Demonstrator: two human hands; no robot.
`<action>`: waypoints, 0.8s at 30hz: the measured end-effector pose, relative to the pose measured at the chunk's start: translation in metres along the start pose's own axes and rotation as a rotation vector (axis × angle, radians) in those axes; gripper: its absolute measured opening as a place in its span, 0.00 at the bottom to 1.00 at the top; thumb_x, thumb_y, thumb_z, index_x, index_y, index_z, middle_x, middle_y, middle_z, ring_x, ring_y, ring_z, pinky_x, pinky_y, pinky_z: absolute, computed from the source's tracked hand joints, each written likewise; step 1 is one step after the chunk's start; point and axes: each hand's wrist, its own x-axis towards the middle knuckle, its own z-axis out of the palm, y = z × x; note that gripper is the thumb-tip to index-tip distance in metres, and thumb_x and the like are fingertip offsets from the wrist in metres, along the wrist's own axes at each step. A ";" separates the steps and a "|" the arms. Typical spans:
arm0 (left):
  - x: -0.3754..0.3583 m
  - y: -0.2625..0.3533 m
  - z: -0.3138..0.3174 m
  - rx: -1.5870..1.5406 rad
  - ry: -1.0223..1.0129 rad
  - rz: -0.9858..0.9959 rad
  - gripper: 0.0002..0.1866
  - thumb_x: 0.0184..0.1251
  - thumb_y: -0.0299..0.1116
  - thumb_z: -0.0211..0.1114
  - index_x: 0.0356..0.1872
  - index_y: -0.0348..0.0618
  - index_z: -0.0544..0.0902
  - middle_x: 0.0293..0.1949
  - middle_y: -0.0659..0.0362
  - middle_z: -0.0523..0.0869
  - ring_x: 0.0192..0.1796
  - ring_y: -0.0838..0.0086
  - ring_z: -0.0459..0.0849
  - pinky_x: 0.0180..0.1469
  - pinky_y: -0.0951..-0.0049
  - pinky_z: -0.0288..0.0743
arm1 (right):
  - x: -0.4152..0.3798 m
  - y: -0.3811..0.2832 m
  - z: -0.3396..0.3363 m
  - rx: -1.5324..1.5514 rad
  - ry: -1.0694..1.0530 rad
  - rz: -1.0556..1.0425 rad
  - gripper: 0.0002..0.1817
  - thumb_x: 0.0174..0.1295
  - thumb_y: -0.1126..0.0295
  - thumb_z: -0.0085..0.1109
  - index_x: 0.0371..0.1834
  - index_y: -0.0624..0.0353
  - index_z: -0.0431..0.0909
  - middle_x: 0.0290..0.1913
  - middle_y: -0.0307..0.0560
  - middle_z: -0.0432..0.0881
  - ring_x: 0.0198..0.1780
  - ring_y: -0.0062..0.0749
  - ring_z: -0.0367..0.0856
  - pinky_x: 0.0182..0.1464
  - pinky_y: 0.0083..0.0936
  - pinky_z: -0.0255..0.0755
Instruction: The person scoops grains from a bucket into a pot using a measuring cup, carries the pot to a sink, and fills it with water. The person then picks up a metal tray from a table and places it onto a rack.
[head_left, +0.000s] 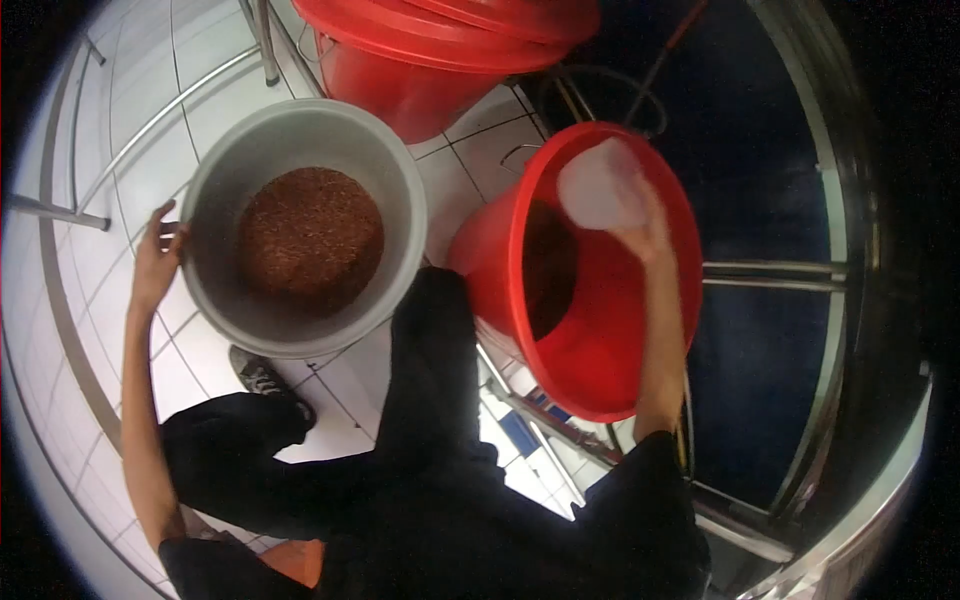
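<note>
The grey tub (395,280) stands at ten o'clock, reddish-brown granules (310,235) inside; the left hand (160,255) meets its rim at nine o'clock, fingers loosely spread. At two o'clock, the right hand (645,228) holds a translucent plastic container (600,188) within the mouth of the open red bucket (625,345), thumb and fingers closed on its side, though some fingers are hidden. The container looks light, thin-walled, slightly flexible and perhaps slick; its wall near the rim offers the surest hold. The loaded tub seems heavy and stiff, best taken by opposite rims. A knee (435,300) separates the vessels, and the lidded red bucket (400,85) crowds twelve o'clock.
</note>
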 end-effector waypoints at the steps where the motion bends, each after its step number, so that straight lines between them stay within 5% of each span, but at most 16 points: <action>1: -0.001 0.006 0.002 0.041 0.015 -0.004 0.25 0.74 0.36 0.58 0.68 0.45 0.67 0.45 0.51 0.86 0.40 0.70 0.85 0.41 0.71 0.79 | 0.021 0.019 -0.026 -0.104 0.005 0.092 0.38 0.65 0.44 0.56 0.72 0.57 0.62 0.68 0.57 0.68 0.68 0.49 0.68 0.63 0.49 0.71; 5: -0.006 0.015 -0.003 0.118 0.027 -0.094 0.24 0.76 0.41 0.55 0.68 0.46 0.67 0.48 0.47 0.84 0.43 0.65 0.85 0.46 0.65 0.80 | 0.110 0.122 -0.112 -0.769 0.106 0.356 0.47 0.60 0.40 0.60 0.75 0.54 0.53 0.72 0.63 0.58 0.69 0.59 0.64 0.62 0.49 0.73; 7: -0.008 0.017 -0.001 0.109 -0.004 -0.124 0.24 0.76 0.41 0.55 0.69 0.46 0.67 0.48 0.47 0.84 0.44 0.65 0.85 0.47 0.65 0.80 | 0.115 0.168 -0.109 -1.848 0.574 0.076 0.48 0.55 0.42 0.64 0.75 0.51 0.54 0.71 0.72 0.57 0.67 0.65 0.65 0.56 0.57 0.75; 10: -0.009 0.022 0.000 0.115 0.021 -0.162 0.25 0.75 0.42 0.56 0.69 0.48 0.68 0.47 0.48 0.84 0.46 0.65 0.84 0.50 0.63 0.80 | 0.140 0.221 -0.146 -1.955 0.593 -0.121 0.53 0.53 0.45 0.68 0.77 0.49 0.48 0.72 0.74 0.52 0.71 0.68 0.58 0.61 0.50 0.72; 14: -0.009 0.019 -0.002 0.213 0.076 -0.090 0.24 0.76 0.44 0.55 0.69 0.51 0.69 0.47 0.52 0.85 0.53 0.66 0.82 0.57 0.57 0.77 | 0.136 0.240 -0.119 -1.863 0.614 -0.069 0.52 0.52 0.48 0.69 0.76 0.51 0.49 0.72 0.74 0.52 0.71 0.68 0.57 0.64 0.51 0.68; 16: -0.007 0.014 -0.003 0.287 0.109 -0.154 0.24 0.76 0.47 0.53 0.68 0.53 0.69 0.48 0.53 0.84 0.53 0.66 0.82 0.60 0.54 0.76 | 0.137 0.259 -0.130 -1.867 0.676 -0.440 0.38 0.63 0.45 0.56 0.70 0.56 0.60 0.64 0.73 0.65 0.63 0.66 0.67 0.59 0.50 0.71; 17: -0.007 0.007 -0.005 0.298 0.099 -0.143 0.24 0.76 0.49 0.52 0.68 0.54 0.69 0.49 0.53 0.84 0.53 0.66 0.83 0.60 0.52 0.76 | 0.145 0.275 -0.145 -1.871 0.687 -0.430 0.38 0.63 0.45 0.56 0.70 0.56 0.60 0.64 0.73 0.65 0.63 0.66 0.67 0.59 0.50 0.71; 18: -0.007 0.008 -0.004 0.292 0.090 -0.134 0.24 0.76 0.49 0.52 0.68 0.54 0.69 0.49 0.53 0.84 0.53 0.66 0.83 0.60 0.52 0.76 | 0.158 0.294 -0.157 -1.513 0.600 -0.319 0.43 0.58 0.47 0.62 0.73 0.56 0.56 0.67 0.74 0.60 0.66 0.68 0.62 0.63 0.50 0.66; 20: -0.006 0.013 -0.004 0.289 0.068 -0.157 0.25 0.76 0.49 0.52 0.69 0.54 0.69 0.49 0.54 0.84 0.53 0.66 0.83 0.60 0.53 0.76 | 0.164 0.316 -0.141 -1.263 0.481 -0.568 0.47 0.55 0.51 0.67 0.73 0.60 0.54 0.68 0.74 0.60 0.69 0.69 0.58 0.67 0.51 0.61; 21: -0.007 0.007 -0.004 0.276 0.074 -0.108 0.25 0.76 0.49 0.52 0.69 0.54 0.69 0.48 0.54 0.84 0.53 0.66 0.82 0.60 0.53 0.77 | 0.159 0.329 -0.120 -1.358 0.436 -0.922 0.45 0.56 0.52 0.66 0.71 0.63 0.56 0.66 0.71 0.64 0.68 0.68 0.60 0.67 0.52 0.60; 24: -0.008 0.002 -0.003 0.280 0.103 -0.101 0.24 0.77 0.47 0.53 0.69 0.57 0.69 0.49 0.56 0.84 0.52 0.69 0.82 0.45 0.66 0.78 | 0.143 0.344 -0.085 -1.320 0.201 -0.858 0.40 0.56 0.54 0.66 0.67 0.64 0.60 0.61 0.68 0.68 0.65 0.67 0.63 0.65 0.53 0.61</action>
